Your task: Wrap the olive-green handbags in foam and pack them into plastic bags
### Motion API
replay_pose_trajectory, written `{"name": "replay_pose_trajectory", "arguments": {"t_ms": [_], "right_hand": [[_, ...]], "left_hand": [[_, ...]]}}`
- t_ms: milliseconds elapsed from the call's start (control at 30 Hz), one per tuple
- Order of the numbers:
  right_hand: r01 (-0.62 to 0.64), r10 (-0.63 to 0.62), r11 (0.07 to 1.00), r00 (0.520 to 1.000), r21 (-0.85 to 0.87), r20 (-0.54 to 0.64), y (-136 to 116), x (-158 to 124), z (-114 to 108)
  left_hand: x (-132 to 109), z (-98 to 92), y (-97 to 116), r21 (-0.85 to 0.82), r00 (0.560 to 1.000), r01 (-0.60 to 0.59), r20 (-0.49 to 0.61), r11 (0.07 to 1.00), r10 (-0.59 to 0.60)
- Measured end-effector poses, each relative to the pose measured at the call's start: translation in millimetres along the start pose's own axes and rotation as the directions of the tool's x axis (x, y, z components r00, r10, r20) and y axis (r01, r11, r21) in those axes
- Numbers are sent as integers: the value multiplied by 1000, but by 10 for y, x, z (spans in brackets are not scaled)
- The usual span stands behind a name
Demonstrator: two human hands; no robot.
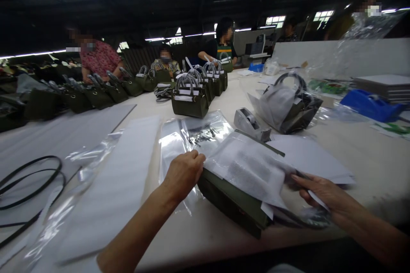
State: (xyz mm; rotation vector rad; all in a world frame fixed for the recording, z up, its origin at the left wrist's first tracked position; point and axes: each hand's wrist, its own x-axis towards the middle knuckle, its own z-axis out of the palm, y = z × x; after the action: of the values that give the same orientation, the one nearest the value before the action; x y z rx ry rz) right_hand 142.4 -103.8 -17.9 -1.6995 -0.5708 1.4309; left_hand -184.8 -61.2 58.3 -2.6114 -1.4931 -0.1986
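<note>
A dark green handbag (pixel 233 202) lies tilted on its side at the table's near edge. Over its upper face is a translucent white wrapping sheet (pixel 246 164). My left hand (pixel 187 170) is closed at the bag's left corner, pinching the edge where bag and sheet meet. At the other end, my right hand (pixel 317 194) has its fingers curled around the film-wrapped handles (pixel 304 219), with some blur there. Beneath and behind my left hand a clear plastic bag (pixel 174 140) lies flat. A grey tape dispenser (pixel 250 123) stands just beyond the handbag.
Several green handbags (pixel 188 102) stand in rows farther back. A wrapped handbag (pixel 285 106), white sheets (pixel 307 158) and a blue tape dispenser (pixel 371 104) are to the right. White foam sheets (pixel 109 192) and black cords (pixel 32 187) lie left. Co-workers (pixel 99 59) are across the table.
</note>
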Motion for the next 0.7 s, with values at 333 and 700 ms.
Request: {"name": "replay_pose_trajectory", "arguments": {"t_ms": [333, 700], "right_hand": [[83, -85, 988, 996, 129, 12, 148, -78, 562], [140, -147, 982, 988, 125, 51, 172, -52, 629]], "left_hand": [[-84, 150, 168, 73, 985, -19, -171, 997, 32], [854, 44, 243, 117, 981, 125, -164, 985, -105]]}}
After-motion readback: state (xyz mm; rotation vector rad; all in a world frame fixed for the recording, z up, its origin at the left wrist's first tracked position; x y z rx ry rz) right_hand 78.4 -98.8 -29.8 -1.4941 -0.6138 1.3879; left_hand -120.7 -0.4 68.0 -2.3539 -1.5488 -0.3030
